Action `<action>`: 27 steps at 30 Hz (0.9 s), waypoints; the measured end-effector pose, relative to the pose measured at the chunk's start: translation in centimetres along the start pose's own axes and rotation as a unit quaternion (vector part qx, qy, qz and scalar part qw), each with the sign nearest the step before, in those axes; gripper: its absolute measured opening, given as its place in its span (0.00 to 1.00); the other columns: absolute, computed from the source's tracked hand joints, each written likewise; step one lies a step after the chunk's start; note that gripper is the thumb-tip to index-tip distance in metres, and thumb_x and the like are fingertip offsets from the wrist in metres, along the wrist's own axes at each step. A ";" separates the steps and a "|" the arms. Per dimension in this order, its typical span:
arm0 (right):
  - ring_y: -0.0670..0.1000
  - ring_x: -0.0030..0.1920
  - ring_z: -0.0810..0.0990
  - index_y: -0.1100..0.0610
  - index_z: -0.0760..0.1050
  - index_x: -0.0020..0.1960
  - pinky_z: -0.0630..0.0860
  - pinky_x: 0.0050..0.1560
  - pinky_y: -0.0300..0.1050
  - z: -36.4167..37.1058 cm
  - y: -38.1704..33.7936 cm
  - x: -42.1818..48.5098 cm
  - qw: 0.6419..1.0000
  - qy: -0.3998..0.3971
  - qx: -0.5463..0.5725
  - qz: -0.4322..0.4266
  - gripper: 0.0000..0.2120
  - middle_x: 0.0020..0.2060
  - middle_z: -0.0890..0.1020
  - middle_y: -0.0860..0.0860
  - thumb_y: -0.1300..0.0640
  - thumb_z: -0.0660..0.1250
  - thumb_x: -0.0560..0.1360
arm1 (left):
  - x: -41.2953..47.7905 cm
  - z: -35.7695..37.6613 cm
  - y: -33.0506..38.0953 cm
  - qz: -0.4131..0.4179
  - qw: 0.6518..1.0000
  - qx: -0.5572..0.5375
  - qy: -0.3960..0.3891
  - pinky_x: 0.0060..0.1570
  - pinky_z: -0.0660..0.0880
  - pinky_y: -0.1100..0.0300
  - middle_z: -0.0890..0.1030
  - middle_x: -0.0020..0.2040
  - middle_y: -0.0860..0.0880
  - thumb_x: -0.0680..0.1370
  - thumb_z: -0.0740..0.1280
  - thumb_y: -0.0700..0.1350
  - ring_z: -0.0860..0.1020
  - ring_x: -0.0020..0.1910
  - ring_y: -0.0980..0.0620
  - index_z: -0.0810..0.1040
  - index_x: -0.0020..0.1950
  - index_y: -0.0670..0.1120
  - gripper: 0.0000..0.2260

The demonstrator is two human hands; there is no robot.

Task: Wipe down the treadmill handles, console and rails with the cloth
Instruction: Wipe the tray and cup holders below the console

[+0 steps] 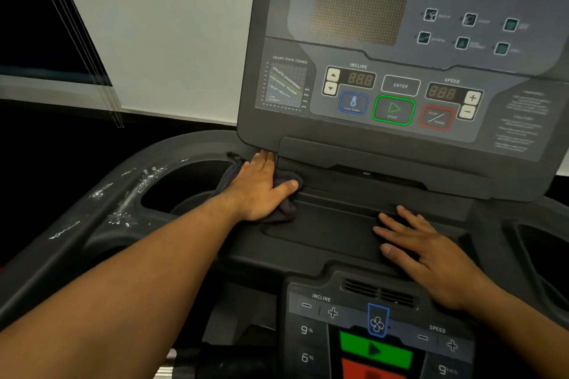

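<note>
Nearest us, the lower panel (378, 332) reads INCLINE and SPEED, with 9% and 6% keys, one fan button, one green bar and one red. Our two hands lie on the black tray (332, 231). The right hand (431, 252) is flat with fingers spread, holding nothing. The left hand (258, 191) presses the dark cloth (284, 209) into the tray's left corner with straight fingers. Beyond, the console (400, 40) shows HEART RATE ZONES, COOL DOWN, START, ENTER and STOP/PAUSE. A pale wall (160, 24) stands behind.
</note>
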State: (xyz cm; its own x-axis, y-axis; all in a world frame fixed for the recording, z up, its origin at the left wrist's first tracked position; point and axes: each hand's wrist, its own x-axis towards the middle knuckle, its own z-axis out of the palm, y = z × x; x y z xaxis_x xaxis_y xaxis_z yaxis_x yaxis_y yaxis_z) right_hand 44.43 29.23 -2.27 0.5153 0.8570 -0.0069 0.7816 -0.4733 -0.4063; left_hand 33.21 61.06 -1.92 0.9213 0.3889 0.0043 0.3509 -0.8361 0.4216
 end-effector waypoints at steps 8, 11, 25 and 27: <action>0.38 0.76 0.44 0.39 0.65 0.71 0.39 0.75 0.37 -0.2 -0.2 -0.1 1.000 -0.011 -0.004 0.005 0.29 0.74 0.60 0.35 0.31 0.49 0.73 | -6.6 0.4 0.3 -0.007 1.000 0.002 -0.024 0.77 0.40 0.55 0.40 0.81 0.47 0.79 0.54 0.66 0.40 0.79 0.51 0.43 0.81 0.44 0.40; 0.38 0.77 0.43 0.40 0.65 0.72 0.37 0.73 0.35 -0.4 -0.4 -0.1 1.000 -0.020 -0.004 0.011 0.30 0.74 0.59 0.36 0.32 0.50 0.73 | -11.3 1.0 -0.4 0.002 1.000 -0.015 -0.013 0.76 0.38 0.58 0.39 0.80 0.53 0.69 0.41 0.78 0.38 0.78 0.57 0.44 0.81 0.48 0.49; 0.38 0.75 0.38 0.39 0.62 0.73 0.29 0.68 0.30 -0.2 0.0 0.0 0.999 -0.027 -0.018 -0.007 0.28 0.73 0.56 0.34 0.32 0.48 0.77 | -4.6 0.7 2.0 -0.104 0.994 0.007 0.009 0.76 0.40 0.55 0.44 0.81 0.46 0.83 0.50 0.59 0.43 0.79 0.51 0.47 0.81 0.44 0.31; 0.38 0.75 0.37 0.40 0.63 0.74 0.30 0.69 0.33 -0.2 0.1 0.0 0.999 -0.031 -0.012 -0.006 0.25 0.74 0.56 0.34 0.35 0.50 0.78 | -4.7 0.8 2.2 -0.103 0.994 -0.022 0.043 0.76 0.41 0.57 0.45 0.81 0.47 0.82 0.50 0.61 0.44 0.79 0.51 0.50 0.81 0.45 0.32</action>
State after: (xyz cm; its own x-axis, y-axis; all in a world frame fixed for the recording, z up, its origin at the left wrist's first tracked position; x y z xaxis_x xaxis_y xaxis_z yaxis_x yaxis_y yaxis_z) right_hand 44.56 29.11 -2.09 0.4828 0.8737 -0.0595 0.7963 -0.4662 -0.3853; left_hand 29.76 57.02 -1.73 0.8125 0.5828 -0.0100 0.5209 -0.7182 0.4614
